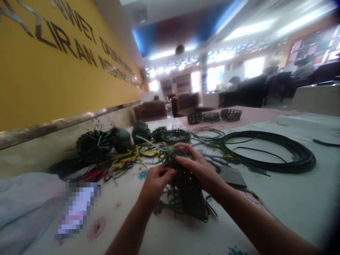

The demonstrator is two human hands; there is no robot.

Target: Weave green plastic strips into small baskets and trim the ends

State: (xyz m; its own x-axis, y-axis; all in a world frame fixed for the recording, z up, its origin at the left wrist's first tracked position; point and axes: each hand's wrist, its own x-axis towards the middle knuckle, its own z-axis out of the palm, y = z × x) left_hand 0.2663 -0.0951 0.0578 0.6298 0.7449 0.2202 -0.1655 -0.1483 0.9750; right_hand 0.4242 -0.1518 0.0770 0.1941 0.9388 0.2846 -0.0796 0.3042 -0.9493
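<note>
A dark green woven piece (190,191), like a small basket made of flat strips, stands tilted on the table between my hands. My left hand (158,180) pinches at its near left side, thumb and forefinger pressed together on a strip. Over its upper right side lies my right hand (198,166), fingers curled around the weave. A pale loose strip (147,141) sticks out up and to the left from the top. Loose strip ends hang at the lower left of the piece, and the fingertips partly cover the weave.
Several dark woven baskets (92,147) line the left back. Yellow and green strips (127,156) lie tangled before them. A large coil of dark strip (300,159) rests at right, beside a flat grey block (233,177). A white plastic bag (26,202) lies at left. People sit far back.
</note>
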